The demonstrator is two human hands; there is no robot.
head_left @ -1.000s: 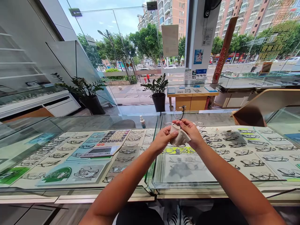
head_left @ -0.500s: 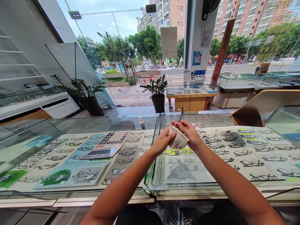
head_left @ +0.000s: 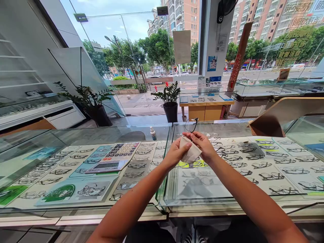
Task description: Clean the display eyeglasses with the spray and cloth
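Above the glass counter, my left hand (head_left: 176,152) is closed on a pale cleaning cloth (head_left: 191,154), thumb on top, with the cloth hanging down between both hands. My right hand (head_left: 207,146) is closed around the lower part of a pair of dark-rimmed eyeglasses (head_left: 195,124). One lens and part of the frame stick up past the fingertips; the rest is hidden by the cloth and fingers. Both hands touch at the cloth, and whether a lens lies inside it I cannot tell.
Under the glass counter (head_left: 169,199) lie rows of eyeglasses. A calculator (head_left: 113,158) rests at the left, and a small spray bottle (head_left: 153,134) stands farther back. A wooden-edged panel (head_left: 268,122) rises at the right. Potted plants (head_left: 170,111) stand beyond the counter.
Both hands, with the cloth and eyeglasses, have shifted very slightly left and down. The grip looks the same.
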